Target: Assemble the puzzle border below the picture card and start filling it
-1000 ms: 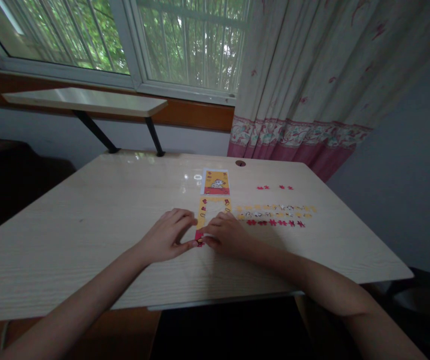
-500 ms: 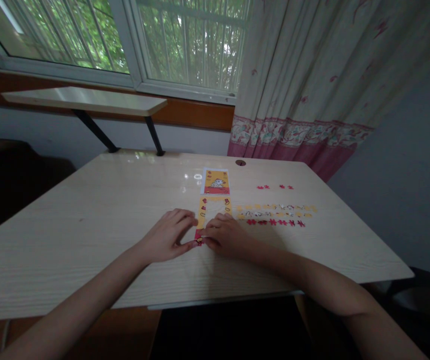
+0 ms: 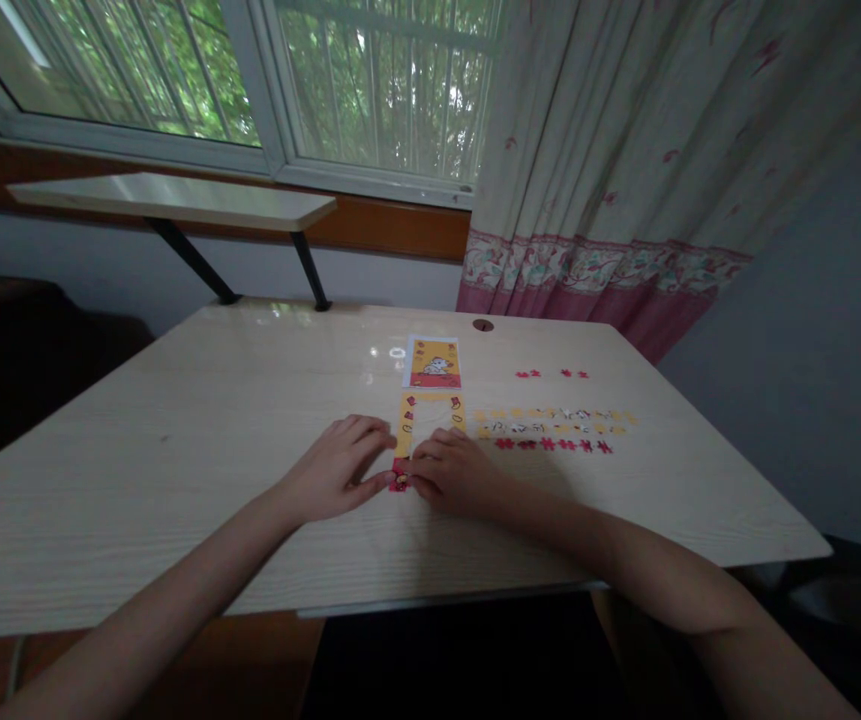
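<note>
Two bare hands, the left hand (image 3: 344, 468) and the right hand (image 3: 449, 470), are bracketing the red lower-left corner of a partly assembled jigsaw puzzle (image 3: 404, 442), which is lying on the wood-grain desk (image 3: 212, 430) in front of the person. The left hand is standing wide, its thumb reaching to the red corner's left edge, well apart from the curled fingers. The right hand is curving in from the other side, fingertips at the corner; whether it is pinching a piece, one cannot tell. Just beyond the puzzle's yellow border, a picture card (image 3: 434, 363) is showing a white animal on yellow and red. To the right, two mostly yellow-and-white rows of pieces (image 3: 542, 422) are lying above a red row (image 3: 550, 445), with four red pieces (image 3: 566, 374) sitting farther back.
</note>
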{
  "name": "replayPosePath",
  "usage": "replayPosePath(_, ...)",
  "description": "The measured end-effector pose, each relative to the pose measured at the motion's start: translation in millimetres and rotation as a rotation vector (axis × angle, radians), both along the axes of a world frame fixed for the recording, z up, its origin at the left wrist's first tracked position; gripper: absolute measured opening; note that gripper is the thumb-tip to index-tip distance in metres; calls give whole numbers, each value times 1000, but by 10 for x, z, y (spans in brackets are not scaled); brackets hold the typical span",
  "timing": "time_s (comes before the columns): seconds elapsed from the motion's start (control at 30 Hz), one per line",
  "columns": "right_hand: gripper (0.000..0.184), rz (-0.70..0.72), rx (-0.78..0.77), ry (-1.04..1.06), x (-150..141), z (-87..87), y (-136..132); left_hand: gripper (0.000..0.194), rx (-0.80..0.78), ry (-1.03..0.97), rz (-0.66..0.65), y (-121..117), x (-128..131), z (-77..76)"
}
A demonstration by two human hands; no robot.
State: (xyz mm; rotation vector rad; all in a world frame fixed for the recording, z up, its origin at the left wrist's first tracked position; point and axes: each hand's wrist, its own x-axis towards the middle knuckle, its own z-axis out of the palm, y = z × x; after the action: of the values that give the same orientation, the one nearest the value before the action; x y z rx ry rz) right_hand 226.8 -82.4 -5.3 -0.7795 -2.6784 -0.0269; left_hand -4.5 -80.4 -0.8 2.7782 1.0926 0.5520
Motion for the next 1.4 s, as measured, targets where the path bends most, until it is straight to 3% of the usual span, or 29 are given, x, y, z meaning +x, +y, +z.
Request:
replayPosePath(0.83,17,17,12,1,12,-9,4,39,-10,-21,3,-41,47,79)
replayPosePath(1.03,18,35,-27,71,80,-12,58,34,8,-52,30,7,-19,51)
replayPosePath(1.4,18,57,-31,8,69,-1,44,28,57,-31,29,67,-18,-59)
